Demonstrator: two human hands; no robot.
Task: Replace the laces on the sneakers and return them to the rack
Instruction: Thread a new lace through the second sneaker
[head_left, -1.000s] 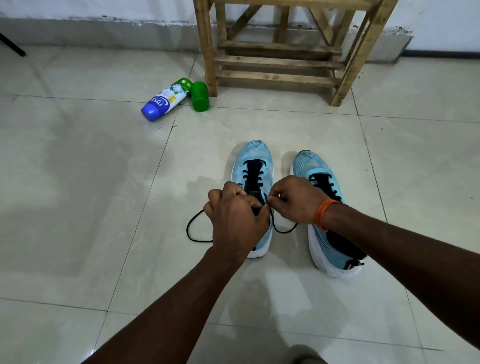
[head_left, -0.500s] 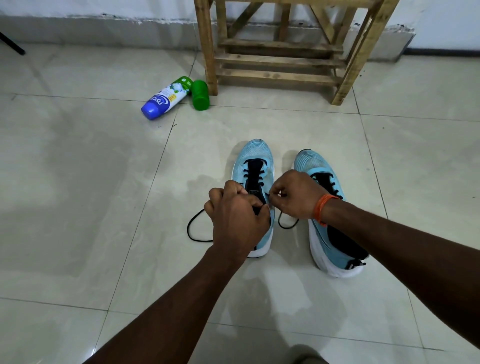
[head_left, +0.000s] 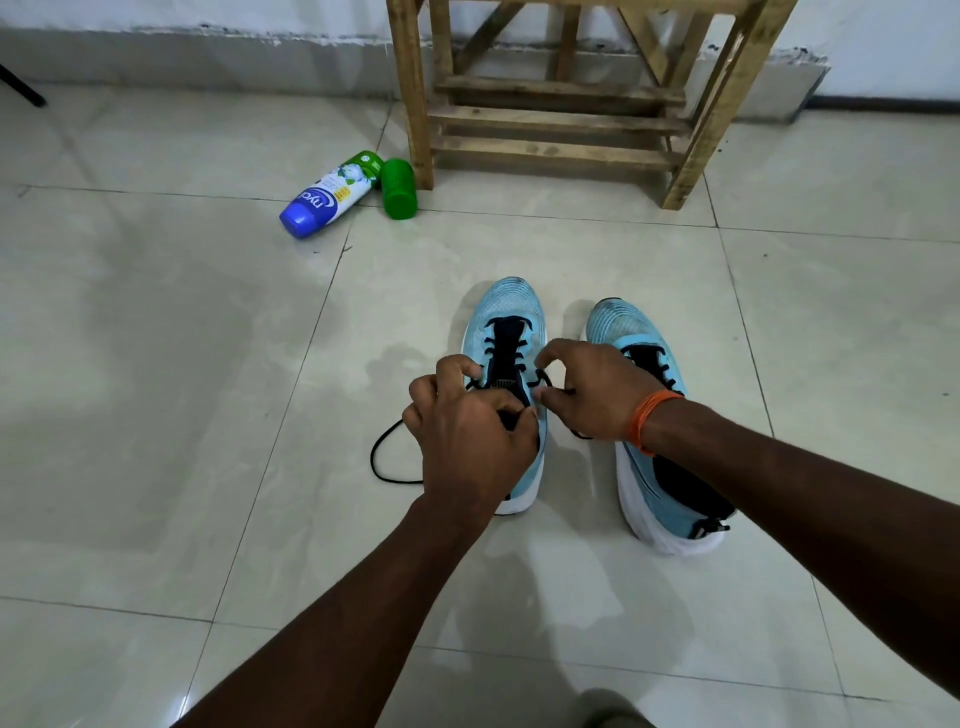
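Two light-blue sneakers stand side by side on the tiled floor, toes pointing away from me. Over the tongue of the left sneaker (head_left: 511, 312), my left hand (head_left: 470, 441) grips the black lace (head_left: 382, 457), whose slack loops out onto the floor to the left. My right hand (head_left: 589, 389) pinches the other end of that lace between thumb and forefinger at the shoe's upper eyelets. The right sneaker (head_left: 660, 499) leans slightly, partly hidden under my right wrist with its orange band. The wooden rack (head_left: 550, 119) stands against the wall beyond the shoes.
A white and blue bottle (head_left: 327, 195) lies on its side left of the rack's front leg, with a green cap (head_left: 399, 188) beside it. A dark stand leg (head_left: 23, 88) shows at the far left edge.
My right hand has risen and moved up along the left sneaker, drawing its lace end upward. My left hand's fingers have shifted on the lace; the floor loop stays.
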